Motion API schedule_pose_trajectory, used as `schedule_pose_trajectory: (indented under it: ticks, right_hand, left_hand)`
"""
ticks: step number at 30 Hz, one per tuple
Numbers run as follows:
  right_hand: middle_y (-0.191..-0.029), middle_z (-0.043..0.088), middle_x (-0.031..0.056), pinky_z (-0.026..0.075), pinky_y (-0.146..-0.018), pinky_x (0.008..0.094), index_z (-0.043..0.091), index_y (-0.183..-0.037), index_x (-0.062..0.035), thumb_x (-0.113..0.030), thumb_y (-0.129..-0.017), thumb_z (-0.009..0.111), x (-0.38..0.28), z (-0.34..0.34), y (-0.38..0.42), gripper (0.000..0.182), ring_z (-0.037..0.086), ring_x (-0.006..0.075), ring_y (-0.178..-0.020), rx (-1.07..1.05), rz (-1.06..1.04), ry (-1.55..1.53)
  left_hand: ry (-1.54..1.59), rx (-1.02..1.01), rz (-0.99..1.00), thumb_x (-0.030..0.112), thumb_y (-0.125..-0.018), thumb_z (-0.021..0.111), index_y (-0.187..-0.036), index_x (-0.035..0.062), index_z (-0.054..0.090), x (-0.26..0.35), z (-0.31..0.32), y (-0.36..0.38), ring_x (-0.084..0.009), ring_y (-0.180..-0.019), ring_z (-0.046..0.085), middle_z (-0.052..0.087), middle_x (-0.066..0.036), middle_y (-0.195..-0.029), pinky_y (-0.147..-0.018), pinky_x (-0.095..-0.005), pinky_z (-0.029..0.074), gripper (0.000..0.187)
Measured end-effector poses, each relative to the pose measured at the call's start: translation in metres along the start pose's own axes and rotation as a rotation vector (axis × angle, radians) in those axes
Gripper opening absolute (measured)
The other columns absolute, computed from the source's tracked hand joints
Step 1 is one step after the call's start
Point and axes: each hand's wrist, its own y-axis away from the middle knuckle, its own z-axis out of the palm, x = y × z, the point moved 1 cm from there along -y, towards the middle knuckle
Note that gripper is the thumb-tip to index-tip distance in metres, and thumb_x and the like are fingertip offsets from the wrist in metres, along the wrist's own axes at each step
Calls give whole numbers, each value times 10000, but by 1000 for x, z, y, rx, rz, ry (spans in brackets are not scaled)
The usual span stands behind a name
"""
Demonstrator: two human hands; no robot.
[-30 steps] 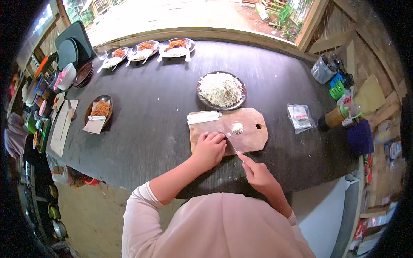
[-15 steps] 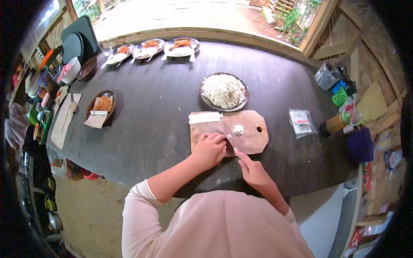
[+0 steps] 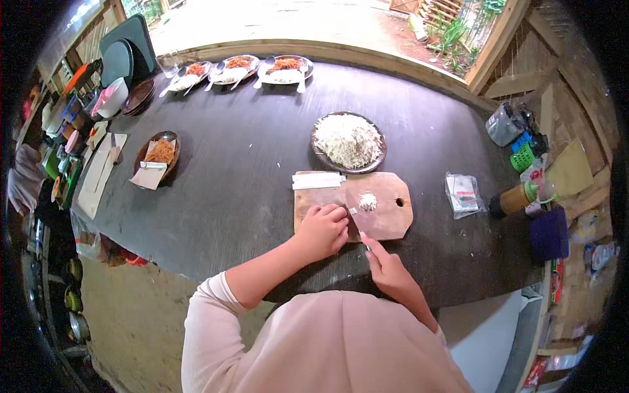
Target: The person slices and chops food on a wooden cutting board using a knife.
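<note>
A wooden cutting board [image 3: 390, 226] lies at the near edge of the table. My left hand [image 3: 322, 230] rests on it with curled fingers pressed together; what they hold down is hidden beneath them. My right hand [image 3: 392, 270] grips a knife [image 3: 354, 221], its blade on the board beside my left fingertips, with small white bits on it. Right of the blade sits a little heap of chopped white pieces [image 3: 368, 202]. White strips [image 3: 318, 180] lie along the board's far left edge. Just beyond the board, a dark plate [image 3: 316, 152] carries a mound of white shreds [image 3: 349, 139].
Several plates of food, including one plate [image 3: 285, 72], line the far edge. At left are a brown dish [image 3: 172, 169] of orange shreds and a second knife [image 3: 114, 154] on a pale board. A plastic packet [image 3: 464, 194] and a bottle [image 3: 514, 198] stand right.
The whole view has shifted slightly, moving the table's contents a little to the right. The knife's blade stands slightly farther from my left fingers; both hands keep their grip.
</note>
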Motion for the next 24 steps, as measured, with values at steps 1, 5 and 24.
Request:
schedule_pose_trajectory:
  ticks: [1,5,24]
  right_hand:
    - [-694,512,267,450,-606,361,466,-1389,-101,-130,-987,489,-1,1,-5,404,504,305,-550,7,-7,14]
    - [-841,587,326,494,-686,454,458,-1395,-128,-144,-994,477,-10,-8,-2,402,615,472,-844,-26,18,98]
    - [-801,574,333,479,-658,480,440,-1415,-154,-150,-992,480,-11,-7,-2,425,610,481,-782,-23,45,77]
  left_hand:
    - [5,-1,-3,247,-836,613,-963,73,696,0,1,1,-218,-1113,567,630,-51,-1072,-893,-394,433,231]
    - [4,-31,-11,271,-832,621,-963,72,695,2,-1,0,-222,-1120,565,627,-52,-1087,-899,-402,429,250]
    - [20,-74,-34,385,-818,648,-952,73,698,9,-13,-2,-220,-1120,559,616,-61,-1088,-898,-410,425,344]
